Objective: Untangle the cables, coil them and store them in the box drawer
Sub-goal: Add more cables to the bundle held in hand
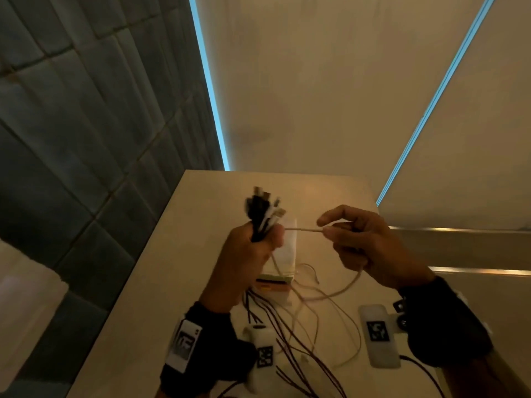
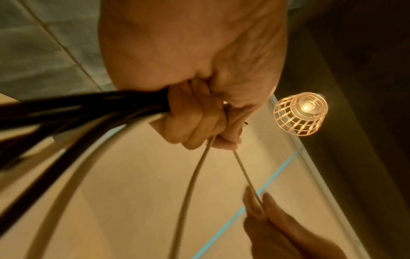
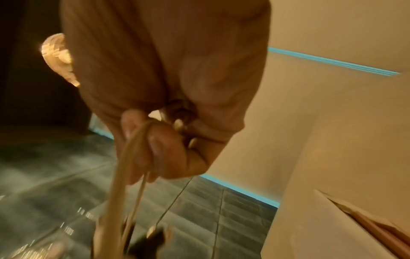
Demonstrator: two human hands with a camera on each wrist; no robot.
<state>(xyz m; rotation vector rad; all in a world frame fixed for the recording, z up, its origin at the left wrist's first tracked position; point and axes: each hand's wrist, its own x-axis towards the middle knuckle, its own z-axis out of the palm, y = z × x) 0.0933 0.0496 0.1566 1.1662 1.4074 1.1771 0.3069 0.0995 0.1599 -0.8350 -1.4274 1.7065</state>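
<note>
My left hand (image 1: 253, 248) is raised over the table and grips a bundle of black and white cables (image 1: 263, 214), plug ends sticking up above the fist. The left wrist view shows the same fist (image 2: 193, 119) round the black cables (image 2: 77, 108). A thin pale cable (image 1: 304, 230) runs taut from that fist to my right hand (image 1: 344, 234), which pinches it between thumb and forefinger. In the right wrist view the pale cable (image 3: 133, 149) loops round my curled fingers (image 3: 164, 149). The cables' loose ends (image 1: 287, 326) hang to the table. A small box (image 1: 283, 271) stands under the hands, partly hidden.
The beige table (image 1: 178, 268) ends at a grey tiled wall (image 1: 86, 139) on the left. Blue light strips (image 1: 209, 81) run up the pale wall behind. A caged lamp (image 2: 300, 113) glows overhead. Tagged wrist devices (image 1: 379, 334) sit near the tangled wires.
</note>
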